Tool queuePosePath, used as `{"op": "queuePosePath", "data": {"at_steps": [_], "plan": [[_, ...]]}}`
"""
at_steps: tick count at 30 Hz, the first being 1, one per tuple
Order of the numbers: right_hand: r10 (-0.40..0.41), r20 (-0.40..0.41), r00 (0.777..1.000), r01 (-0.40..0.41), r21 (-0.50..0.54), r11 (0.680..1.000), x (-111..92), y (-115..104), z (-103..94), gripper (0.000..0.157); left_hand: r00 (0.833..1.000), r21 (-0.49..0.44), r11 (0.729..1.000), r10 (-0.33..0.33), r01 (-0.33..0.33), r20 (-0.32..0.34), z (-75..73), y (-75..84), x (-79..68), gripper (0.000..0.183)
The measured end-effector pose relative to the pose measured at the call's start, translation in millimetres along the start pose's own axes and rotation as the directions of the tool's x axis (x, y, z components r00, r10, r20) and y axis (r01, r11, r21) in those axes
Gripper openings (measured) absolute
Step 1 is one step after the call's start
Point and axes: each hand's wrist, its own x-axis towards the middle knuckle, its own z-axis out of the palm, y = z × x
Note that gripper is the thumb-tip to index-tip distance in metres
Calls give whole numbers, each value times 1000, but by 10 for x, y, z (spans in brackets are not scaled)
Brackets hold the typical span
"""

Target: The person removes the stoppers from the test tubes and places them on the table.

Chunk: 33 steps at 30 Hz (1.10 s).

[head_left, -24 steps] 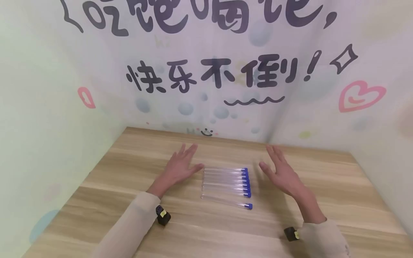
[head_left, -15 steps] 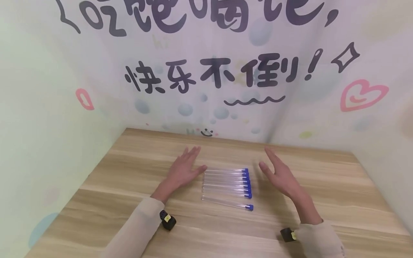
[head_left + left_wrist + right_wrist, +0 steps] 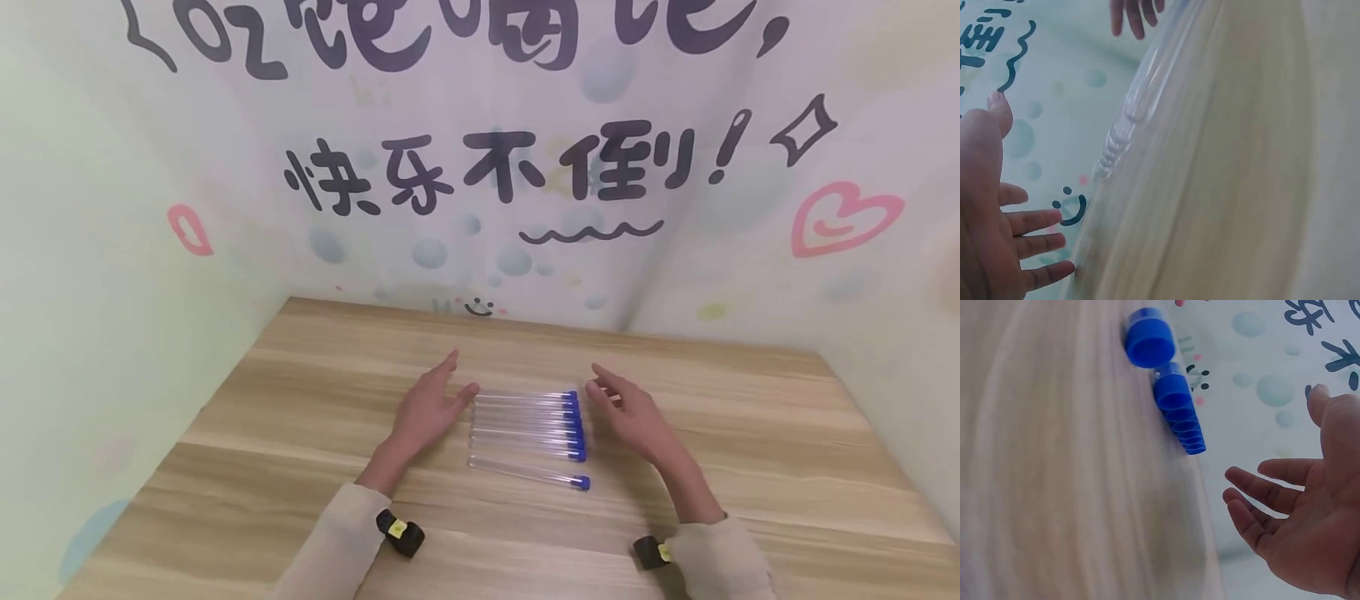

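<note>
Several clear tubes with blue caps (image 3: 525, 421) lie side by side on the wooden table, caps toward the right. The nearest capped tube (image 3: 525, 474) lies slightly apart and slanted from the others. At the clear ends, my left hand (image 3: 427, 408) has its fingers extended and its thumb close to the far tubes. My right hand (image 3: 630, 417) is beside the blue caps (image 3: 1175, 406), fingers slightly bent, with nothing in it. In the left wrist view the left palm (image 3: 985, 231) faces the rounded tube ends (image 3: 1113, 144).
The wooden table (image 3: 300, 392) meets a white printed backdrop (image 3: 420, 275) at its far edge, and light walls flank both sides. A small black camera with a yellow mark (image 3: 405, 537) sits on the left wrist, another black camera (image 3: 649, 552) on the right.
My right hand has moved left, closer to the caps, and its fingers have bent a little. My left hand has shifted slightly right, its fingers closer together. The tubes keep their arrangement.
</note>
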Motion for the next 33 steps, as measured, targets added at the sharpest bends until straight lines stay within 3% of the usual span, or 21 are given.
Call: {"op": "queuePosePath", "data": {"at_steps": [8,16,25,33], "plan": [[71,49,996,-70,-3,998,2,12,79,63,998,-40,998,-40,38,-56,91,32,-42,62],[35,54,998,-32,-46,998,1,18,187,62,991,-81,996,-50,40,-124,173,20,-74,38],[13,90,996,-13,-4,1000,-22,14,251,48,988,-107,993,-68,53,-141,187,28,-107,26],[-3,84,996,2,9,1000,-33,9,260,56,988,-93,995,-54,41,-143,206,47,-103,24]]}}
